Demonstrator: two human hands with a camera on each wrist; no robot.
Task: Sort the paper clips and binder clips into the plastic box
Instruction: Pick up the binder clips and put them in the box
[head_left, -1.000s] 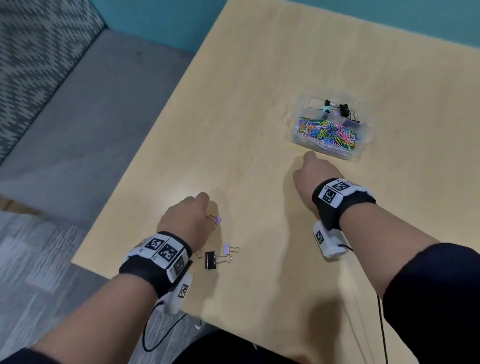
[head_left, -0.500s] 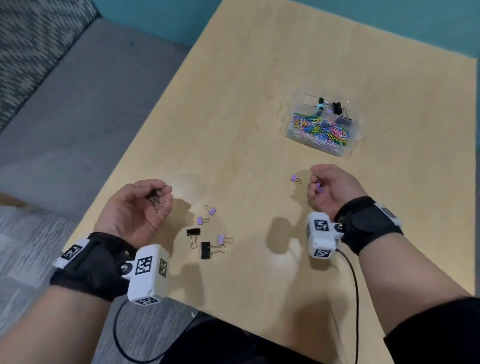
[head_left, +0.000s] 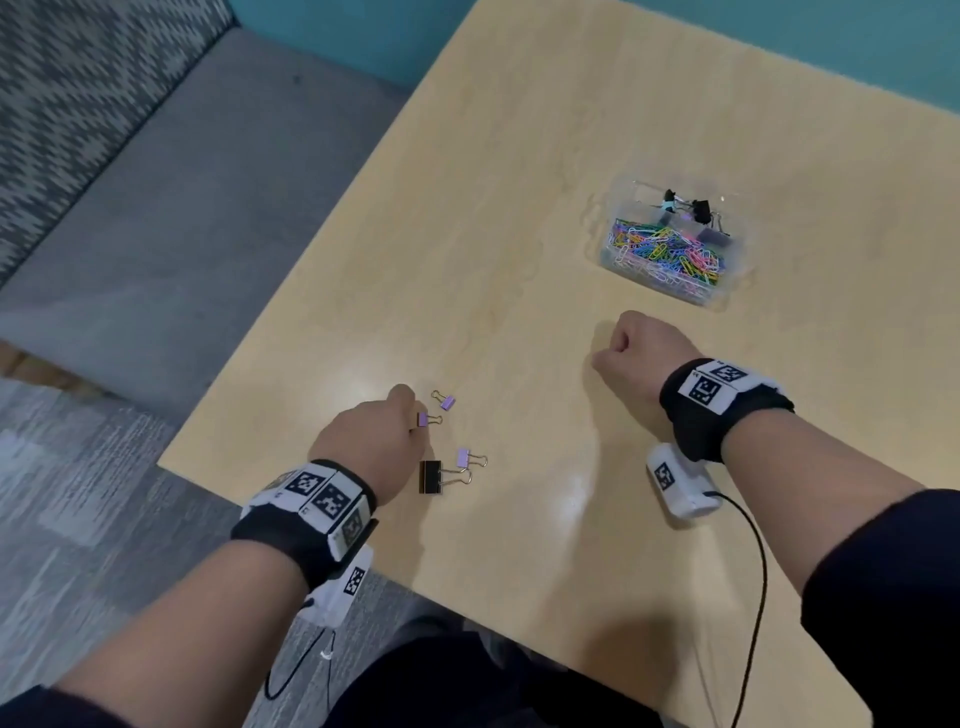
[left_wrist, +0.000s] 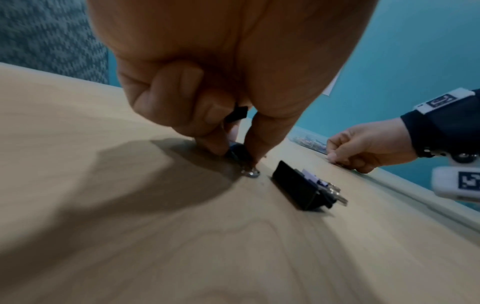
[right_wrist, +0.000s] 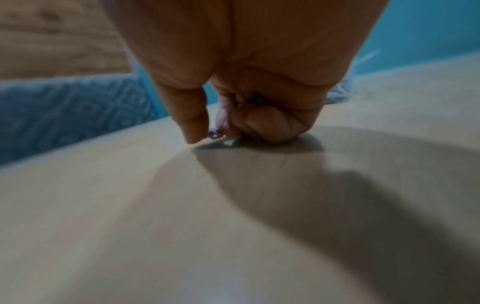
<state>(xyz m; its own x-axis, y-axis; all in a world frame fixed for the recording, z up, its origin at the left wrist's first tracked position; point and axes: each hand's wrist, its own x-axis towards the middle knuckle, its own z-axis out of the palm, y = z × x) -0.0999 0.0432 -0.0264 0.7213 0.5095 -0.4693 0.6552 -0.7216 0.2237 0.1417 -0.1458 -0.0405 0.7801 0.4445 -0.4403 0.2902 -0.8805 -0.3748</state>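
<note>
The clear plastic box (head_left: 740, 260) stands far right on the table, with coloured paper clips (head_left: 665, 252) in front and binder clips (head_left: 698, 208) behind. My left hand (head_left: 374, 436) is palm down near the table's front edge. Its thumb and finger pinch a small black binder clip (left_wrist: 237, 151) on the wood, and another black clip (left_wrist: 237, 114) is tucked in the palm. A big black binder clip (head_left: 430, 476) and three purple ones (head_left: 464, 457) lie beside it. My right hand (head_left: 626, 348) is curled on the table below the box, thumb and fingers around a purple binder clip (right_wrist: 214, 132).
The wooden table (head_left: 519, 182) ends just behind my left wrist. A grey sofa seat (head_left: 182, 208) and a teal wall lie beyond the left edge. A cable (head_left: 753, 597) runs from the right wrist camera across the table.
Both hands have turned palm down and dropped to the table. The left came down on the small black clip, the right on the purple clip below the box.
</note>
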